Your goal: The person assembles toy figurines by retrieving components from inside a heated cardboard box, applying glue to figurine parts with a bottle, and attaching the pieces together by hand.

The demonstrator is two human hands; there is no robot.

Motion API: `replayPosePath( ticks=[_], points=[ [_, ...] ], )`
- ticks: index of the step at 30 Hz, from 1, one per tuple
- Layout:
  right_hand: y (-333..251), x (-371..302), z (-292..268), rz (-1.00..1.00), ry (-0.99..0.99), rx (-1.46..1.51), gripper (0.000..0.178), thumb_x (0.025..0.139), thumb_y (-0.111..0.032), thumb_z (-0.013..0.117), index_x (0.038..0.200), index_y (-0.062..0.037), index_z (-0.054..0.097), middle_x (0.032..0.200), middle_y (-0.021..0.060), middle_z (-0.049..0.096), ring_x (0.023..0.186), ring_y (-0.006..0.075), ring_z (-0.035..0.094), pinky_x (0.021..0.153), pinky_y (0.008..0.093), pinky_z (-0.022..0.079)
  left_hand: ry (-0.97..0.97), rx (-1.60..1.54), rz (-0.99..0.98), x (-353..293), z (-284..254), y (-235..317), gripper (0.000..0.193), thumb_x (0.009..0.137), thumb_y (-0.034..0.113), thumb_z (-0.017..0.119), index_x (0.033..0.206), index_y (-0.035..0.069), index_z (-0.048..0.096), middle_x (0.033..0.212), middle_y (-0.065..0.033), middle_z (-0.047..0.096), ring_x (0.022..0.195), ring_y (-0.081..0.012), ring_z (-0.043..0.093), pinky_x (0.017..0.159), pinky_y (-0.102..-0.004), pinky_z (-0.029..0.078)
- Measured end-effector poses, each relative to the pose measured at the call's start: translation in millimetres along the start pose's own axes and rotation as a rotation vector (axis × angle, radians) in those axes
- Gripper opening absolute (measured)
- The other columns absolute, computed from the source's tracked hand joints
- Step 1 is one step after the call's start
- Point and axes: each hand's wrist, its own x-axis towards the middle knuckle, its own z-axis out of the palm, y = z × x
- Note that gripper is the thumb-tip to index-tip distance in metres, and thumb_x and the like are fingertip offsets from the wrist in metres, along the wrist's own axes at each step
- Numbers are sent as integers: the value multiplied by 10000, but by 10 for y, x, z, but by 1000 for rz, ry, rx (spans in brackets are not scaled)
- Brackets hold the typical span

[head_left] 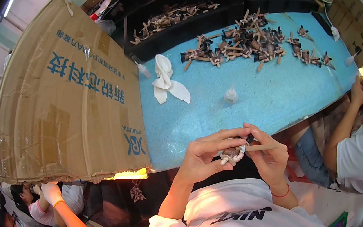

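Close in front of my body, above the table's near edge, both hands grip one small figurine (pixel 230 155) with a brown patterned body, pale limbs and a dark piece at its top. My left hand (pixel 206 152) is closed round its left side, thumb below and fingers above. My right hand (pixel 268 151) pinches it from the right, fingers bent near the dark piece. A flat tan stick (pixel 261 147) reaches from the figurine across my right fingers; whether it is fixed to the figurine I cannot tell. My fingertips hide part of the figurine.
Similar figurines (pixel 252 41) with sticks lie piled on the blue tabletop (pixel 179 132). Black trays (pixel 171 33) at the back hold more. A small white bottle (pixel 230 95) and a white cloth (pixel 164 79) lie nearer. A tall cardboard box (pixel 62 101) walls the left; other people sit on both sides.
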Motion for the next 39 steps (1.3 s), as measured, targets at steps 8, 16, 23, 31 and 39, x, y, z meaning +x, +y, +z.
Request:
replayPosePath(
  ticks=[8, 16, 23, 31, 39],
  points=[
    [105, -111, -132, 242, 6, 104, 420, 780, 114, 530, 1192, 27, 522, 1043, 191, 624, 857, 212, 653, 712, 266, 518, 151, -7, -132, 125, -80, -47, 476, 866, 389, 560, 1116, -16, 580, 1177, -241, 530, 965, -287, 605, 663, -337, 538],
    [165, -55, -309, 286, 3, 81, 423, 803, 88, 529, 1217, 5, 506, 960, 165, 654, 792, 191, 663, 661, 255, 531, 419, -389, -225, 1414, -822, 89, 395, 923, 458, 391, 1108, 124, 494, 1078, -127, 569, 977, -317, 594, 632, -395, 553],
    [143, -96, -314, 316, -6, 16, 426, 797, 82, 540, 1213, 1, 507, 943, 178, 655, 773, 208, 669, 677, 277, 543, 758, -425, -59, 2457, -1565, -61, 496, 950, 350, 383, 1245, -47, 345, 1219, -226, 473, 1092, -384, 520, 885, -514, 458],
    [224, -68, -303, 251, -51, -83, 413, 792, 80, 544, 1198, 13, 514, 940, 169, 655, 752, 203, 670, 649, 275, 539, 687, 81, -100, 1146, -990, -218, 384, 942, 259, 437, 1188, -31, 489, 1129, -144, 584, 904, -210, 613, 660, -314, 516],
    [231, -223, -99, 300, -31, -108, 348, 836, 70, 487, 1179, 26, 532, 911, 159, 659, 725, 155, 643, 681, 248, 493, 123, 1180, 414, -455, -280, -125, 293, 711, 56, 688, 994, 17, 623, 767, -99, 630, 622, -218, 607, 534, -303, 475]
  ],
)
